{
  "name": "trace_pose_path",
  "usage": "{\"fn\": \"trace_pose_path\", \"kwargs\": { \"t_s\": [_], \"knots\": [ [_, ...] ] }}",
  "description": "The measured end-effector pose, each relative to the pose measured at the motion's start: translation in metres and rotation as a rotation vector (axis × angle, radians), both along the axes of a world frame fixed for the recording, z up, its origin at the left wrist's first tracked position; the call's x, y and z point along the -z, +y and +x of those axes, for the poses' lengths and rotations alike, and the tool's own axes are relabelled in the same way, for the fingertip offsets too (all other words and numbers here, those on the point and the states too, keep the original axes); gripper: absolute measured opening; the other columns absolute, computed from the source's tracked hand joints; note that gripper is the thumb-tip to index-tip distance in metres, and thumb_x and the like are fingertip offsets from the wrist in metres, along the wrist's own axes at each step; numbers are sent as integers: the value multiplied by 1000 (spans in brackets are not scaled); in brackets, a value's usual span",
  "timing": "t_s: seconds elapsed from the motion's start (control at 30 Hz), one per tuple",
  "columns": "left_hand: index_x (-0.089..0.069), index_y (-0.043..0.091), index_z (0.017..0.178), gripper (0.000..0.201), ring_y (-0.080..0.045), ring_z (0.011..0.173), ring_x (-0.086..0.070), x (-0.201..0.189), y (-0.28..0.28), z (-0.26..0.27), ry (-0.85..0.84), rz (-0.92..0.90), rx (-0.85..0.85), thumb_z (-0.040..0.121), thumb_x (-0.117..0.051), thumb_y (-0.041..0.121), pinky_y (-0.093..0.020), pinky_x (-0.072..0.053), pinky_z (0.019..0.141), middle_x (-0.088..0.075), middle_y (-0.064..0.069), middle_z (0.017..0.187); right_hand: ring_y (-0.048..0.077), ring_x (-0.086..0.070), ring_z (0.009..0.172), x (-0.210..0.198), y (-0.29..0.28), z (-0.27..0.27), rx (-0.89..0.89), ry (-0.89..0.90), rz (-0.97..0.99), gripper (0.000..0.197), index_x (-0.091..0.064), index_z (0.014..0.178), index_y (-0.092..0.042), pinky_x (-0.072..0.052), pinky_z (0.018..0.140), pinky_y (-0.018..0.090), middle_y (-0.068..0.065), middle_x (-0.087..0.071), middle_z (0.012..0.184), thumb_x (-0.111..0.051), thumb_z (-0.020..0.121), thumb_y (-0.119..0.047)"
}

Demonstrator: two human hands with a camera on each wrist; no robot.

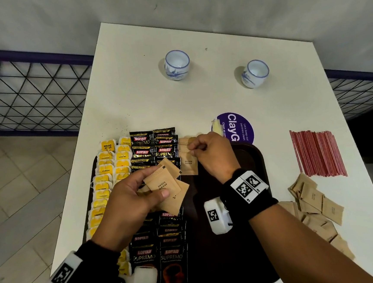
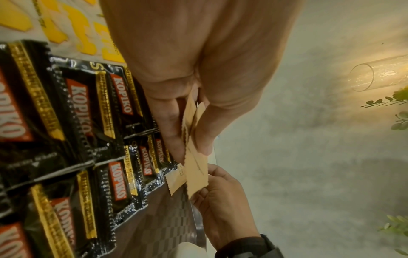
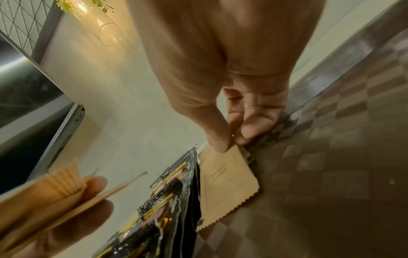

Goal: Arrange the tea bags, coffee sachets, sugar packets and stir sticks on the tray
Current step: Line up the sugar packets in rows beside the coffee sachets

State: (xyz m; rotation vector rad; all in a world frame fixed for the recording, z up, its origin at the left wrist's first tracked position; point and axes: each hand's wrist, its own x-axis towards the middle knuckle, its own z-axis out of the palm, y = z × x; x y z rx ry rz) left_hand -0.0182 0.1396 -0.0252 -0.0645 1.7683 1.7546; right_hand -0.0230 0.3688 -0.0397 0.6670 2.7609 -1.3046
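Tea [image 1: 108,182] and coffee [image 1: 153,148] rows done; right hand [image 1: 211,155] pinches first sugar [image 1: 188,161], left hand [image 1: 127,198] clamps a stack [image 1: 162,188], sticks [image 1: 317,152] untouched

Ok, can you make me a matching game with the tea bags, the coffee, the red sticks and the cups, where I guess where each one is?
Things:
1. tea bags
2. coffee sachets
3. stir sticks
4. cups

Places:
A. far end of the table, off the tray
B. leftmost rows on the tray
C. on the table, right of the tray
D. on the tray, between the yellow rows and the sugar packet

Pairs: 1-B, 2-D, 3-C, 4-A
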Motion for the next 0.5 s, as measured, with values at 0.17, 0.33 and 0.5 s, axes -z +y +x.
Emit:
{"fn": "trace_pose_path", "kwargs": {
  "t_s": [0.17, 0.33, 0.5],
  "knots": [
    [-72, 28, 115, 49, -23, 96, -74, -1, 1, 0, -1, 0, -9, 79, -78, -4, -30, -62, 68, -78, 1, 102, -2, -57, 74, -2, 0, 3, 20, 21, 34, 20, -70, 80, -23, -41, 70, 1, 2, -64, 94, -70, 84, -3],
    [-72, 33, 110, 48, -25, 94, -75, -5, 6, -1, 9, 9, -18, 80, -78, -4, -34, -63, 69, -78, 2, 101, -1, -60, 72, -20, -3, 23, 66, 52, -80, 9, -69, 80, -20, -46, 71, 13, -5, -68, 85, -75, 86, -16],
    [-72, 29, 112, 45, -22, 92, -76, -8, 15, -1, 20, 20, -19, 80, -78, -3, -40, -64, 72, -78, 2, 100, 10, -63, 69, -37, -14, 44, -66, -135, -379, 24, -69, 84, -22, -50, 58, 30, 3, -71, 82, -86, 75, -36]
  ]
}}
